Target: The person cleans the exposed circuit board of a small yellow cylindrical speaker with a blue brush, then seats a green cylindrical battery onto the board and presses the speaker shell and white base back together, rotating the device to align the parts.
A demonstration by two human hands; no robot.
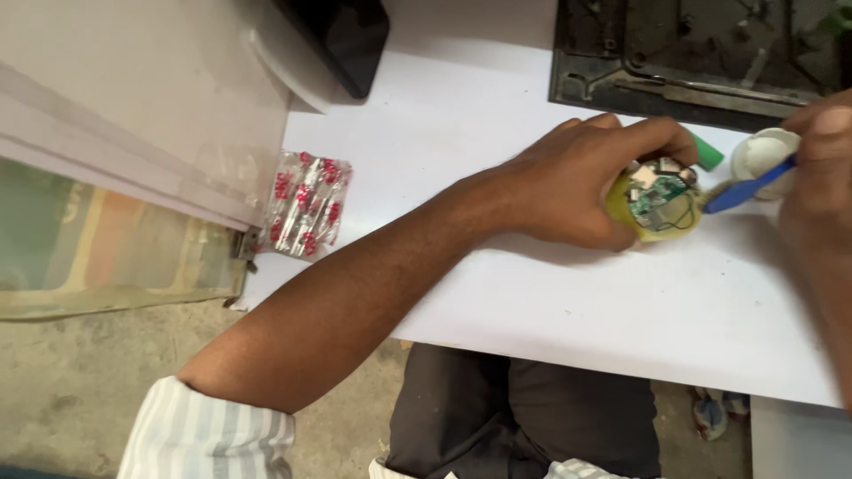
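My left hand (pixel 577 182) grips a small round yellow device (pixel 661 206), opened so its green circuit board and thin wires show. It rests on the white table (pixel 497 115). At the right edge my right hand (pixel 821 177) holds a blue flat tool (pixel 750 189), whose tip meets the device's right side. A white rounded part (pixel 761 151) and a small green piece (pixel 708 151) lie just behind the device.
A clear bag of small red parts (pixel 306 204) lies at the table's left edge. A dark metal tray (pixel 692 53) sits at the back right, a black object (pixel 342 35) at the back. A pale plastic sheet (pixel 115 177) covers the left side.
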